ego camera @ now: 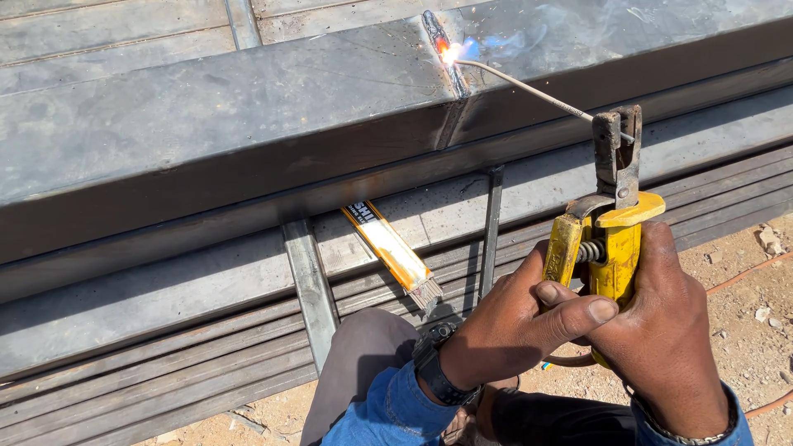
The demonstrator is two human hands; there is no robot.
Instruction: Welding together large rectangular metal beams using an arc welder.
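head view cuts off both forearms at the bottom edge. right hand (665, 330) is closed around the yellow electrode holder (607, 248), left hand (516, 326) wrapped over it (its palm hidden). welding rod (529, 89) runs from the clamp to a glare on the steel beam (248, 107), the tip hard to make out. an open packet of rods (395, 252) lies on the lower bars.
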